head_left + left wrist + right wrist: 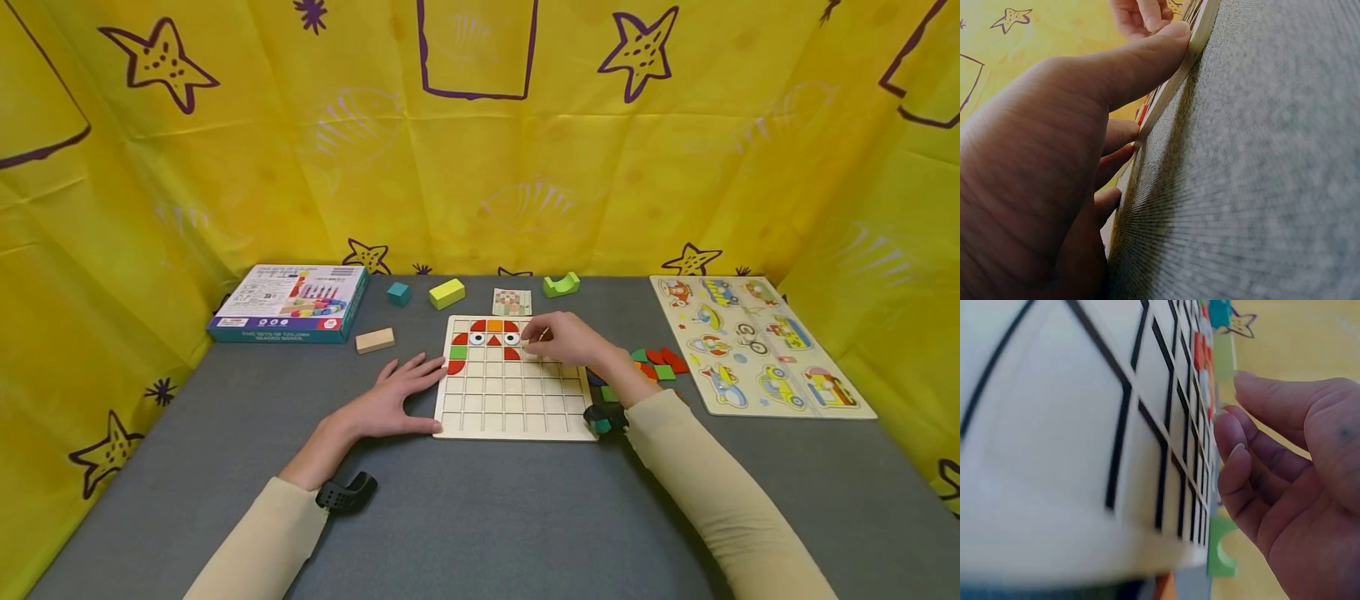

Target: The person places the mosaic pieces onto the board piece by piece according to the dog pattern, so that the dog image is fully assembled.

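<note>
A pale wooden grid board lies in front of me. Red curved tiles, a green square, an orange square and two eye tiles sit in its upper left and middle cells. My left hand rests at the board's left edge, thumb near the front corner and fingers spread further up. Over the upper right cells is my right hand, its fingertips close to the grid beside the right eye tile. In the right wrist view the thumb stands apart from the bent fingers, with nothing visible between them.
Loose coloured tiles lie beside the board, partly behind my right wrist. A small pattern card and several blocks, such as a yellow one, sit further back. A box stands left, a picture puzzle board right.
</note>
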Motion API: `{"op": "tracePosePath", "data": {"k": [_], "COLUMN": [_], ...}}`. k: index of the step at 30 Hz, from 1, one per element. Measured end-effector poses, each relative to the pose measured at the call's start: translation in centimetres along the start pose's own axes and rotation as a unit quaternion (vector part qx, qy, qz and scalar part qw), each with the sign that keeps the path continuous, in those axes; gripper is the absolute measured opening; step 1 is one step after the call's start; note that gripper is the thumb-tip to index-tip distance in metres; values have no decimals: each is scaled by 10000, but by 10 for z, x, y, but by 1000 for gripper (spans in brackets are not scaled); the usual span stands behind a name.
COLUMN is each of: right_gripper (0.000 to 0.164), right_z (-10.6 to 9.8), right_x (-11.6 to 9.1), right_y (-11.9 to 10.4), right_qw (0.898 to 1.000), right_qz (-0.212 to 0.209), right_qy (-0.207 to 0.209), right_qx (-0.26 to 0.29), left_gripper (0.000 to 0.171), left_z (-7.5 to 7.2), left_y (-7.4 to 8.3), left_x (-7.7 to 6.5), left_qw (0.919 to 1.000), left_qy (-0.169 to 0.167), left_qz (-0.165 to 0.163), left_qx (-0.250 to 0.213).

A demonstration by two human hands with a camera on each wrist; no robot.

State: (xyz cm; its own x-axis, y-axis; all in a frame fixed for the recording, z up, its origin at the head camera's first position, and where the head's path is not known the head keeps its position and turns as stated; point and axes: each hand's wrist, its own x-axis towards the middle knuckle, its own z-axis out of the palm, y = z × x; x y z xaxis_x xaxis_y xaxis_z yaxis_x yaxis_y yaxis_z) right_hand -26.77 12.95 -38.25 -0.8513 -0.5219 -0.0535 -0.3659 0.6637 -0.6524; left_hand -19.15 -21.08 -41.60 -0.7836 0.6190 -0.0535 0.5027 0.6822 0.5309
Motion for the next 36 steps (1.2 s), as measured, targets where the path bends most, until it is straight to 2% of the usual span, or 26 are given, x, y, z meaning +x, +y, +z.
{"op": "tracePosePath", "data": {"k": [9,17,23,29,36], "right_gripper": [20,27,28,30,28], "right_z": [-19,-31,-45,-58,-62], "right_x": [-25,-49,-69,-86,-102], "right_y": [21,45,65,81,95], "right_qw": [9993,9990,9976,9955,9940], "right_qz": [255,337,461,617,704], "right_qy": [222,268,490,721,822], "right_qx": [173,100,136,14,-166], "left_gripper": [91,92,92,92,93], "left_z": [1,3,3,2,1], "left_y": [-1,-2,-2,-2,-2], "left_x": [-1,-1,0,1,2], "left_qw": [10000,10000,10000,10000,10000], "left_qy": [18,-4,25,7,-44], "left_qz": [32,-31,10,-13,-75], "left_qx": [-47,0,-44,13,32]}}
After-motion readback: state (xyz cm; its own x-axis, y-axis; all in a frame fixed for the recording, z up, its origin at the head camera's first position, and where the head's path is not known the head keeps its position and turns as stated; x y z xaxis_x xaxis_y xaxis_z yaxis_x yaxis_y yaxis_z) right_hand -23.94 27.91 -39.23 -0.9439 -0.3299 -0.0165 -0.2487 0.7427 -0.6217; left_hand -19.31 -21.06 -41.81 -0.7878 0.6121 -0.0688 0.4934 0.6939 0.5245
